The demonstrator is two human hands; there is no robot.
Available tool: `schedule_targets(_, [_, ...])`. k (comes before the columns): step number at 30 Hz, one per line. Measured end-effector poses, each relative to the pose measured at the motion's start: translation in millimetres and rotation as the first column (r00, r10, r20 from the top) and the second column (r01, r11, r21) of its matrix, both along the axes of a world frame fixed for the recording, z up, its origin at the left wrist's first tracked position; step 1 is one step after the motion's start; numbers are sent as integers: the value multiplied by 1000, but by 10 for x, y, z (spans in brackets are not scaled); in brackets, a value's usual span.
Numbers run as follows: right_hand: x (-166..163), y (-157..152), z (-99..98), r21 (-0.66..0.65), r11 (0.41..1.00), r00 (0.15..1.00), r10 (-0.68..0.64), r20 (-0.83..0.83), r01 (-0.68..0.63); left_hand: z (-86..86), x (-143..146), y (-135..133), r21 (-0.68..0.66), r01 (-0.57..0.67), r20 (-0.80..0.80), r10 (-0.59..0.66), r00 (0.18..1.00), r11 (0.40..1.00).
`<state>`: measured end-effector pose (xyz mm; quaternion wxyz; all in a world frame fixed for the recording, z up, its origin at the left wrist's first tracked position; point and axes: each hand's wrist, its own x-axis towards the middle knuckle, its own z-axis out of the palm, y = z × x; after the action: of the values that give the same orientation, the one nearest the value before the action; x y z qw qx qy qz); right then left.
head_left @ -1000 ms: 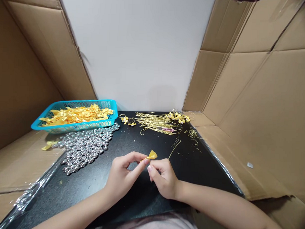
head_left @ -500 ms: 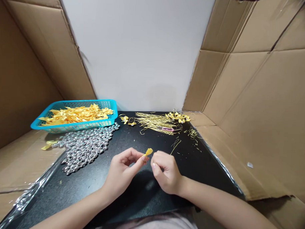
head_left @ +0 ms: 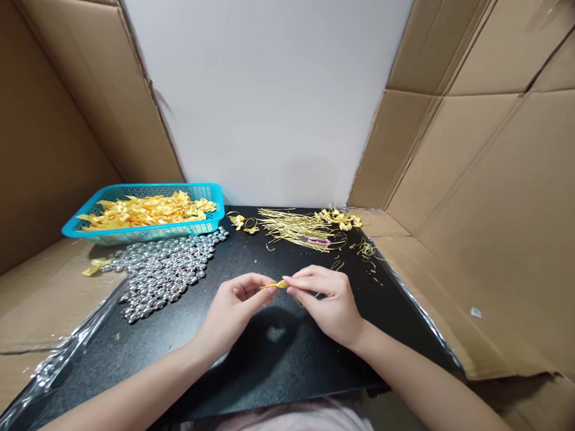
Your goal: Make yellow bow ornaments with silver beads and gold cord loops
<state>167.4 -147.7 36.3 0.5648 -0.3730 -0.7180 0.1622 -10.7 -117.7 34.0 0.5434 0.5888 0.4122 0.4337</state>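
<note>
A small yellow ribbon bow [head_left: 281,284] is stretched between my two hands over the black table. My left hand [head_left: 240,305] pinches its left end between thumb and forefinger. On the other side, the thumb and fingertips of my right hand [head_left: 329,299] close on its right end. Fingers partly cover the bow, so its full shape is hidden. Beyond my hands lies a spread of gold cords [head_left: 289,227] with a pink tool [head_left: 318,241], perhaps a small cutter, resting on them.
A blue basket [head_left: 143,237] of yellow ribbon bows [head_left: 150,212] stands at the back left. Several silver beads [head_left: 167,274] cover the table before it. Yellow bows with cords [head_left: 340,217] lie at the back right, near cord scraps [head_left: 365,248]. Cardboard walls [head_left: 496,185] flank the black table [head_left: 253,378].
My right hand has gone from curled beside the bow to pinching its right end. The bow has turned from tilted upward to nearly level. The view has shifted slightly.
</note>
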Motion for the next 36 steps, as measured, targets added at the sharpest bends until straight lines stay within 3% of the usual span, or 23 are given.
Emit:
schedule_targets(7, [-2,-1,-2,-21,999,999,-28,-30,28,-4,-12,2,24,-12,-29,12,1000,1000])
schedule_targets(12, [-27,-5,-4,-192,981,993,-28,-111,6,-7,-20,11,42,-52,-12,52,999,998])
schedule_targets(17, [-77,-44,-35,-403,914,998,7,-69,-34,-27,-16,-11,56,-87,13,87,996,995])
schedule_targets(20, [-95,-69,-44,-293,956,999,25,44,-11,-47,-12,-33,66,-77,15,76,997,995])
schedule_targets(23, [-103,-83,-37,-141,987,992,-63,105,77,-60,-14,-51,79,-67,21,65,998,995])
schedule_targets(26, [-108,-80,-28,-190,980,996,-45,71,58,-58,-15,-69,76,-57,28,55,998,995])
schedule_targets(30, [-121,-62,-41,-317,943,995,98,-35,-104,-32,-1,-96,75,-33,30,31,999,997])
schedule_targets(36, [-138,-53,-62,-316,938,990,130,-49,-139,-28,0,-102,99,-32,21,30,999,995])
